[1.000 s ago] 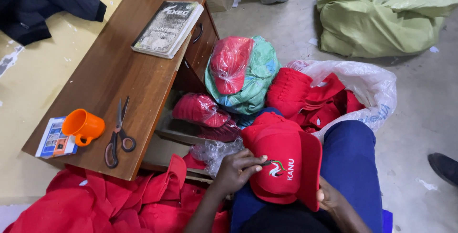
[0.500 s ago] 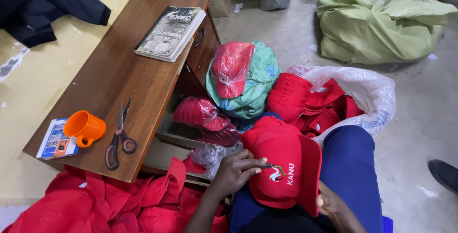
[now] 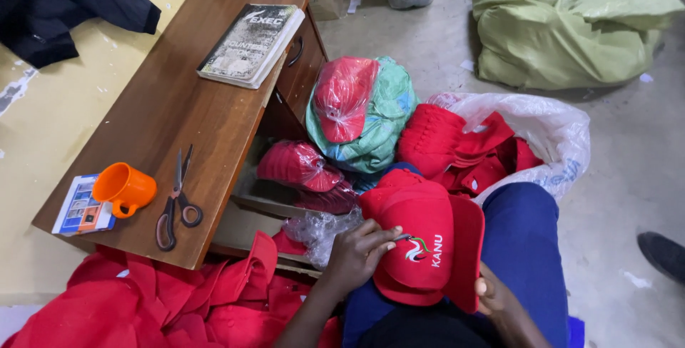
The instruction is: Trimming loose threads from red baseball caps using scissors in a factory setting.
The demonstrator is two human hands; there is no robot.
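Left hand (image 3: 360, 252) pinching small tool, fingers closed, pressing on red cap (image 3: 421, 244) front. Right hand (image 3: 492, 298) gripping cap brim edge, below cap.

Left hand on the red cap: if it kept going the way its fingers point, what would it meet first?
Probably the embroidered emblem on the red cap; the left hand points right across the cap's front, fingertips almost there.

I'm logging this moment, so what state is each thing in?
Red cap: on the lap, held by both hands.
Left hand: fingers on the cap's front, pinching a small tool.
Right hand: under the brim.
Scissors: closed, flat on the desk.
Orange cup: on its side.
Book: closed.
White plastic bag: open, holding red caps.
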